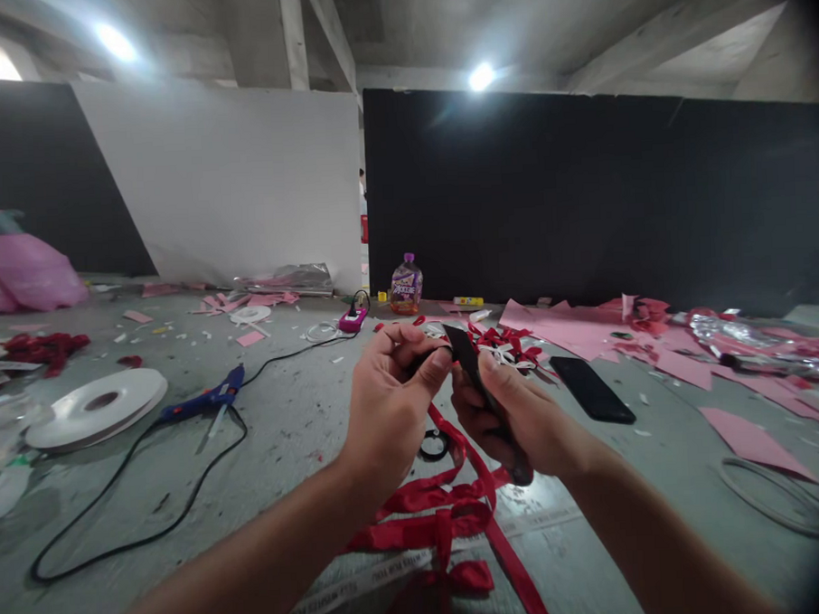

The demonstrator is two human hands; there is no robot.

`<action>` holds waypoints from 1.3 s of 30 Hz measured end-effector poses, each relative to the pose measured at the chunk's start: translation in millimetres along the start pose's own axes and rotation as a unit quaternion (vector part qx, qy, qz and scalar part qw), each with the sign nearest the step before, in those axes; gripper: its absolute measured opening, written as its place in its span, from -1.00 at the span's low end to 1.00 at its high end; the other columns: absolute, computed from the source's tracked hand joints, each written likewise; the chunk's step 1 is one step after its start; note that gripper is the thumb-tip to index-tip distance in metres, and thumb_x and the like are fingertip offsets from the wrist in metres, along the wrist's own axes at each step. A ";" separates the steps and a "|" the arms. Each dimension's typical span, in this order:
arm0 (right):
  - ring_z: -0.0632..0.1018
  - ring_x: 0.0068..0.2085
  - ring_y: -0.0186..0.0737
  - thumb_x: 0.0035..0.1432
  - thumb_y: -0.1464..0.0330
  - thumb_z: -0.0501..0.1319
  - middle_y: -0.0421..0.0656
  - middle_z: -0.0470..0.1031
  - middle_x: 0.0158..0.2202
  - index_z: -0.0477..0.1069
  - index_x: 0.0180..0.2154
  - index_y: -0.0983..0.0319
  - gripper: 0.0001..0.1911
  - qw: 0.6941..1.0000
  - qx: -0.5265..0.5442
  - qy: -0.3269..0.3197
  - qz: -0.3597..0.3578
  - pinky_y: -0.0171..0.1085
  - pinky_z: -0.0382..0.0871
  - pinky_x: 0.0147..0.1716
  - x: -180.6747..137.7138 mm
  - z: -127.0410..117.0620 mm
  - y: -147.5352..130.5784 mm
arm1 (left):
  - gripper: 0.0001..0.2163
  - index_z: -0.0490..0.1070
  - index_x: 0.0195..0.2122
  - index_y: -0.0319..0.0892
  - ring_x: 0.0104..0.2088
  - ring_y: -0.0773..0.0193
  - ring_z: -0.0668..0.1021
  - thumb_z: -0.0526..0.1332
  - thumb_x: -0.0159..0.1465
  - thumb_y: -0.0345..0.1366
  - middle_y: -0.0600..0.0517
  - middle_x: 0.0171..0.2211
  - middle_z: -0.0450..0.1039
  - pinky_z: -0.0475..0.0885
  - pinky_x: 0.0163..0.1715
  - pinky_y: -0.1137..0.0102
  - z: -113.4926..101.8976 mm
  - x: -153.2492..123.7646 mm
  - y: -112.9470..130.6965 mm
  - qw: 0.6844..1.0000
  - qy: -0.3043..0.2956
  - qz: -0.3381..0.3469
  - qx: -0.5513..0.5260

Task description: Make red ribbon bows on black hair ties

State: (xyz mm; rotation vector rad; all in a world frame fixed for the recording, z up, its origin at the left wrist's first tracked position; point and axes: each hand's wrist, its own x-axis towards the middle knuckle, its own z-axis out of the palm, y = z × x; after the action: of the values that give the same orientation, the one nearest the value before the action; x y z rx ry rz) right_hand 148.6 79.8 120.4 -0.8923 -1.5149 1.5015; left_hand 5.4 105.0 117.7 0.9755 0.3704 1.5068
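While the right hand (523, 420) grips the black tool (477, 381) slanting upward, the left hand (390, 407) pinches red ribbon (459, 504) at its tip.

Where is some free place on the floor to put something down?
Bare floor lies between the black cable and the left hand, and between the phone and pink paper. Around the red ribbon it is crowded.
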 end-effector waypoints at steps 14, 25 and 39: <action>0.07 -0.73 -0.52 0.21 -0.18 0.01 -0.40 0.03 -0.62 0.15 -0.45 0.17 -0.45 0.995 0.046 0.066 -0.065 -0.47 -0.05 -0.81 0.5 -6.4 -4.9 | -0.76 0.29 -0.25 -0.13 -0.28 0.43 0.56 0.36 0.18 -0.44 0.13 -0.34 0.56 0.41 -0.18 0.50 -2.7 0.9 -4.2 0.998 -0.026 0.038 0.042; 0.22 -0.76 -0.45 0.17 0.08 0.29 -0.35 0.21 -0.76 0.46 -0.37 0.24 -0.66 0.957 -0.151 0.215 -0.123 -0.42 0.05 -0.80 -2.8 2.7 -11.7 | -0.80 0.31 -0.30 -0.12 -0.23 0.22 0.64 0.35 0.20 -0.43 0.00 -0.30 0.63 0.47 -0.15 0.33 -0.5 -5.9 2.8 0.968 -0.041 0.140 0.202; 0.23 -0.73 -0.43 0.16 0.10 0.28 -0.33 0.22 -0.76 0.52 -0.37 0.27 -0.65 0.943 -0.197 0.239 -0.120 -0.38 0.13 -0.73 0.2 -0.3 -11.6 | -0.83 0.31 -0.30 -0.10 -0.21 0.23 0.65 0.30 0.24 -0.44 0.01 -0.28 0.63 0.49 -0.17 0.37 -6.5 -1.6 2.6 0.944 -0.065 0.174 0.274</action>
State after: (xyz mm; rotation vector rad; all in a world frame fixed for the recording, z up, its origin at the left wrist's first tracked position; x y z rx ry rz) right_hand 149.4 79.7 131.9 -1.1551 -1.5036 0.7401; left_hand -1.4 104.9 115.2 1.6424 0.5596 1.6796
